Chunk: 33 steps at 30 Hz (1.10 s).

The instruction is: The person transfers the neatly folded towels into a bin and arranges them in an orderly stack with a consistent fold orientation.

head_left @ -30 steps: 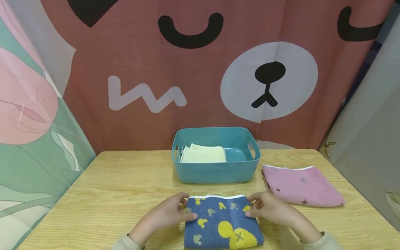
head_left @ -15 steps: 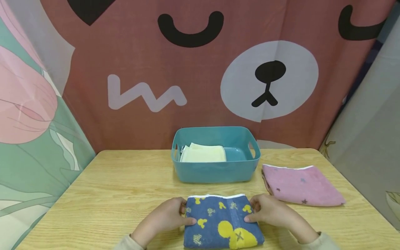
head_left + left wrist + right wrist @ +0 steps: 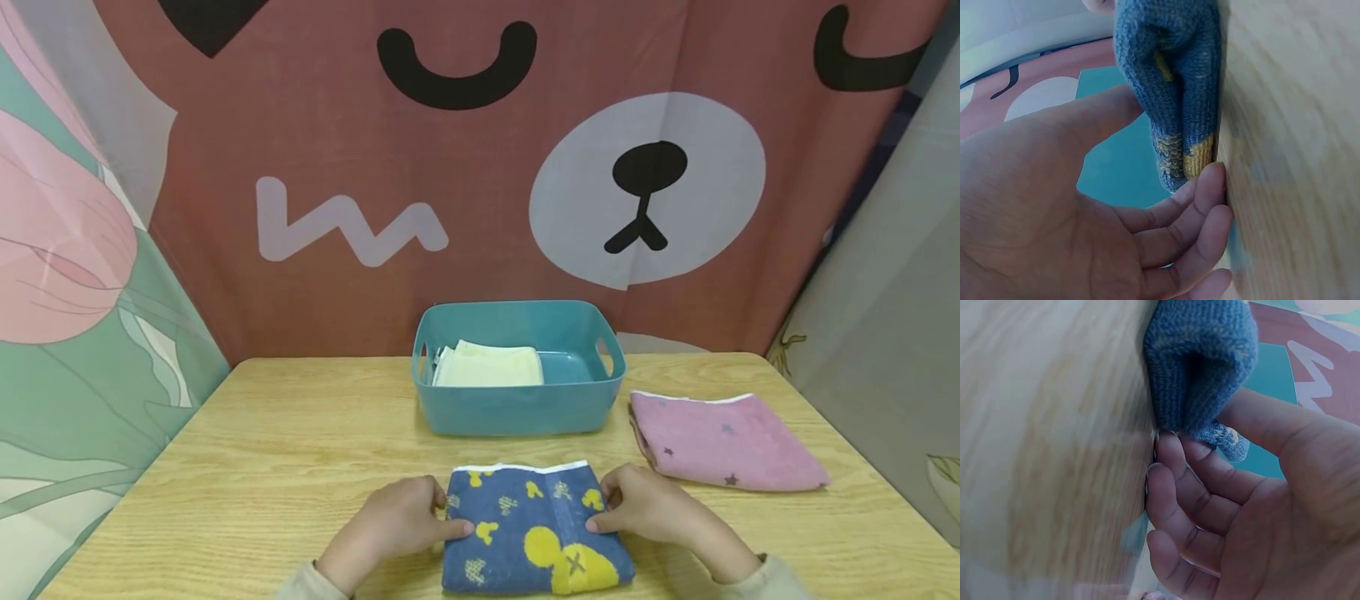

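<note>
Head view, blue cloth (image 3: 517, 521), between left grip (image 3: 405, 518) and right grip (image 3: 647, 508)

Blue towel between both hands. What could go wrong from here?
The blue towel could unfold: both wrist views show gaps between its layers.
Its middle might sag if lifted, since the left hand and right hand grip only its sides.
The right hand could nudge the pink towel, which lies close by.
</note>
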### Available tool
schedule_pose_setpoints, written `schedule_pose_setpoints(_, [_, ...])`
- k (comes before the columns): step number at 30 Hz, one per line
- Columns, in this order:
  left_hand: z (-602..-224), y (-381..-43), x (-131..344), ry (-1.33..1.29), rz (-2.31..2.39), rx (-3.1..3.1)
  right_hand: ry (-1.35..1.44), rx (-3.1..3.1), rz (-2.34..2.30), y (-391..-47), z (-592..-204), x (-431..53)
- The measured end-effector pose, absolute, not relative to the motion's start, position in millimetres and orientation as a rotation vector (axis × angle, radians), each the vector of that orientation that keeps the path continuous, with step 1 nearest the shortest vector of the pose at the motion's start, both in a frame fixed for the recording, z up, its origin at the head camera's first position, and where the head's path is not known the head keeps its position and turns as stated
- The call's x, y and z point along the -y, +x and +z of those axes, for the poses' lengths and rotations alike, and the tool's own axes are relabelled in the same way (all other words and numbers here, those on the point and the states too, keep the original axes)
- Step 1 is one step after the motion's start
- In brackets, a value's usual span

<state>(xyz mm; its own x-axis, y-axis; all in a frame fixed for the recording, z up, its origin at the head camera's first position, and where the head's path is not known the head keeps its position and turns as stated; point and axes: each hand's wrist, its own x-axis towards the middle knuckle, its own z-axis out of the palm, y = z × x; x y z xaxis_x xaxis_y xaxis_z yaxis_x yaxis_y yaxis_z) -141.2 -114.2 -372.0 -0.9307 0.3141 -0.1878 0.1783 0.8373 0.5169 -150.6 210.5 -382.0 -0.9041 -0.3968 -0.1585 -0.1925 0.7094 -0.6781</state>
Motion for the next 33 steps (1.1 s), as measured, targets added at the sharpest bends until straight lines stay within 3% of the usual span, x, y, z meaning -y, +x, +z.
schedule_pose_setpoints(33, [-381.3,-140.8,106.2,0.374,1.075,-2.584,-0.482,-2.645,-0.997,-150.5,-381.0,-204.4])
